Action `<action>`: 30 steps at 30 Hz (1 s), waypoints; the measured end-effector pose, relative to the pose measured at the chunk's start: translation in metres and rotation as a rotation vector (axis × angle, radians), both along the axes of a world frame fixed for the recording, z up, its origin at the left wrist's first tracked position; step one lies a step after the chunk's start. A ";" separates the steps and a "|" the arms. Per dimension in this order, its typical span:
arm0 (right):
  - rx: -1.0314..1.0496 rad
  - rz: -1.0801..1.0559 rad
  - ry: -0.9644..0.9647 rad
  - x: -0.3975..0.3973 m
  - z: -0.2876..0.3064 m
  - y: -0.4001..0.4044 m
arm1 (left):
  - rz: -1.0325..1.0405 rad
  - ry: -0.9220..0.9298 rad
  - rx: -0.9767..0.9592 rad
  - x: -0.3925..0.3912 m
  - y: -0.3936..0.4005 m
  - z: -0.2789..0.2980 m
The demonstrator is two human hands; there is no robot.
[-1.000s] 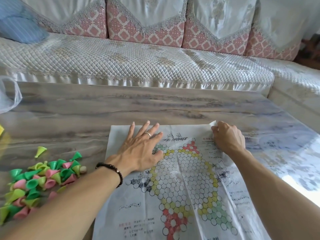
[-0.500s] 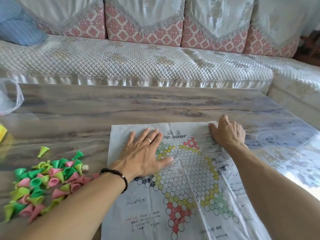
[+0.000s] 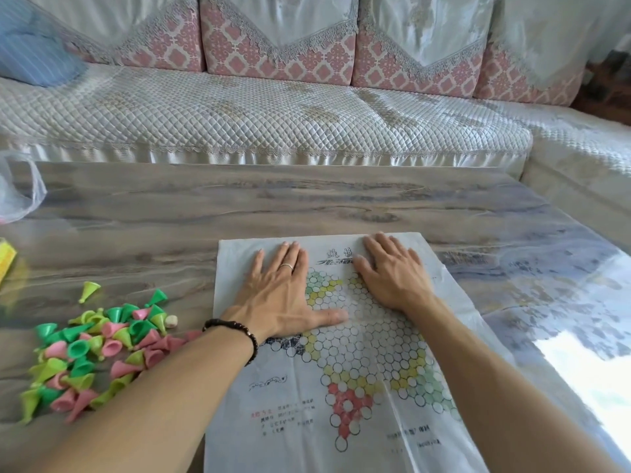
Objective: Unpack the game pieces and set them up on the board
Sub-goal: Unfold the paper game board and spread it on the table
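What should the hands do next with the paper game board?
Probably lift the left hand toward the cone pieces and bring one onto the board. Both hands, the right hand too, lie flat on the sheet, which looks spread out, and no piece stands on it yet.

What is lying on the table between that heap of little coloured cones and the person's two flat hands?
In the head view, only the left edge of the paper game board and bare table separate the cones from the left hand.

Board [image 3: 358,387] on table [image 3: 307,199]; pieces [image 3: 95,346] left of board; sofa [image 3: 273,114] behind table.
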State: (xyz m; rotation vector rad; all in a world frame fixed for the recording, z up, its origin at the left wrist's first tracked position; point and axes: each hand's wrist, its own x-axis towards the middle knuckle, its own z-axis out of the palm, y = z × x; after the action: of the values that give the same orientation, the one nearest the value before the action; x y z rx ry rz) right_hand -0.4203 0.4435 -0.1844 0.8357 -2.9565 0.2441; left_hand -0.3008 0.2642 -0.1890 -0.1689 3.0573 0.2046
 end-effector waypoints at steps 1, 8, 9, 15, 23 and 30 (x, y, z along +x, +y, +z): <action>0.052 -0.076 -0.053 -0.005 0.002 0.008 | 0.000 -0.002 0.002 0.000 0.000 0.000; 0.002 0.022 -0.066 0.048 0.004 -0.016 | -0.051 -0.014 0.013 0.002 -0.002 0.003; 0.000 0.037 -0.055 0.059 0.001 -0.014 | -0.075 -0.020 0.005 0.003 -0.004 0.004; 0.062 -0.152 -0.072 0.055 -0.001 0.045 | -0.150 -0.030 0.026 0.021 -0.010 0.009; 0.074 -0.192 -0.031 0.053 -0.006 0.052 | -0.155 0.186 0.312 0.038 0.066 0.015; 0.064 -0.182 0.025 0.055 -0.001 0.051 | -0.086 0.092 0.078 0.094 0.063 -0.003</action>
State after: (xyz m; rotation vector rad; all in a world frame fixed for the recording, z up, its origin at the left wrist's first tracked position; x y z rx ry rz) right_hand -0.3655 0.4946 -0.1855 0.5660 -3.0062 0.1296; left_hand -0.2067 0.3268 -0.1920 -0.0241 3.1329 0.3343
